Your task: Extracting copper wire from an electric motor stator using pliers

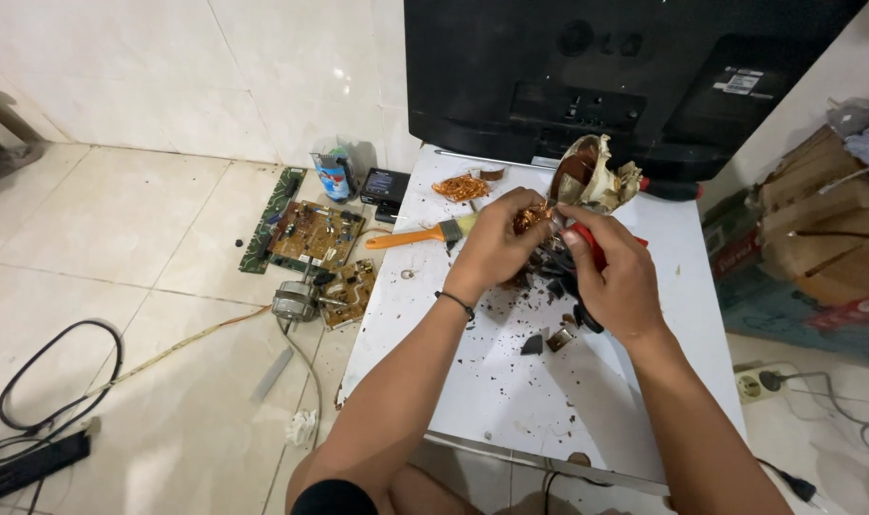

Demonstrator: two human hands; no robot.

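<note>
My left hand (496, 243) grips a bundle of copper winding wire (530, 217) over a white table (472, 381). My right hand (620, 281) is closed on a red-handled tool (592, 246) whose tip meets the copper. Below the hands lies a dark, partly dismantled coil part (553, 267) amid black fragments (532, 345). A torn, paper-wrapped coil piece (592, 176) stands just beyond the hands. A loose pile of copper wire (461, 187) lies at the table's far left.
An orange-handled paintbrush (420, 236) lies left of the hands. A black monitor back (625, 76) stands at the table's far edge. On the tiled floor to the left are circuit boards (312, 234), a small motor (294, 300) and black cables (53, 381). Cardboard boxes (816, 210) sit right.
</note>
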